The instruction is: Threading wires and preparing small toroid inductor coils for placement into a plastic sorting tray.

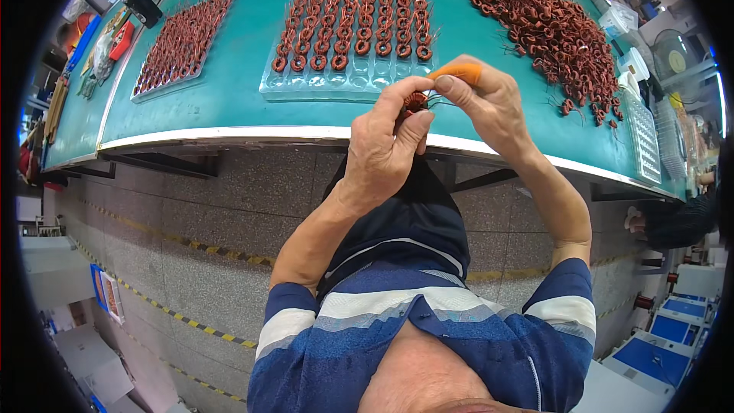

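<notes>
My left hand (380,141) is closed round a small ring-shaped wire coil (414,103) with reddish-brown winding, held between thumb and fingertips just over the table's near edge. Thin dark wire leads (437,97) stick out of it toward my right hand (489,103). That hand's thumb and forefinger pinch together at the leads, and an orange finger cot (460,72) covers a finger. Exactly where the fingertips meet the wire is partly hidden. Beyond my hands stands a clear plastic tray (329,86) with rows of similar coils (361,30), leads pointing up; its nearest pockets hold none.
A large loose heap of coils (547,23) spreads over the green table (245,99) at right. Another filled tray (183,46) lies at left, near a black container (141,4). Stacked clear trays (671,138) stand at far right. The table's pale front edge (260,133) runs below my hands.
</notes>
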Motion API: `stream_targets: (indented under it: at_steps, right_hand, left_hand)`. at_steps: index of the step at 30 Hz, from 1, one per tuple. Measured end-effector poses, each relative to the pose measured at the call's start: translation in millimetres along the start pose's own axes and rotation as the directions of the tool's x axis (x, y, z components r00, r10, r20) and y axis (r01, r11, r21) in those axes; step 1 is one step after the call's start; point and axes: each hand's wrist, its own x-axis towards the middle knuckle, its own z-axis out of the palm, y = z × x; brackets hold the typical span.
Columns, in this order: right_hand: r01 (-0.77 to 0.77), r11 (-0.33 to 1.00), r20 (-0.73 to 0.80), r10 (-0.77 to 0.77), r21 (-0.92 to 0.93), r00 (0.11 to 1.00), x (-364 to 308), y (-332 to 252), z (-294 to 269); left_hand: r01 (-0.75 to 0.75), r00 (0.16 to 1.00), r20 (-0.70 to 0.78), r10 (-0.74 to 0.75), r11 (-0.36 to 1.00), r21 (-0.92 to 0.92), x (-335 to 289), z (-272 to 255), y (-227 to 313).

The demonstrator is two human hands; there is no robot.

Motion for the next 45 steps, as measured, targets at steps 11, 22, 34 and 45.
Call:
stream_targets:
  at_steps: [11, 22, 34, 45]
  right_hand:
    - [0.354, 0.68, -0.084, -0.522, -0.642, 0.849, -18.2, -17.6, 5.1]
    - [-0.107, 0.977, -0.127, 0.132, 0.186, 0.983, -9.8, -1.2, 9.6]
    - [0.163, 0.882, -0.216, -0.281, -0.442, 0.935, -15.7, -21.0, 19.6]
    - [-0.102, 0.965, -0.238, 0.161, 0.244, 0.958, -19.0, 12.9, 29.9]
  left_hand:
    - [0.093, 0.995, -0.024, -0.1, 0.977, -0.191, 4.6, 1.3, -17.6]
    - [0.011, 0.999, 0.038, 0.01, 0.852, -0.523, -4.1, -2.9, -24.1]
    - [-0.01, 1.0, 0.012, 0.015, 0.951, -0.309, -2.7, -11.8, -15.8]
    - [0.204, 0.977, 0.17, -0.13, 0.807, -0.555, -12.5, -17.9, -28.6]
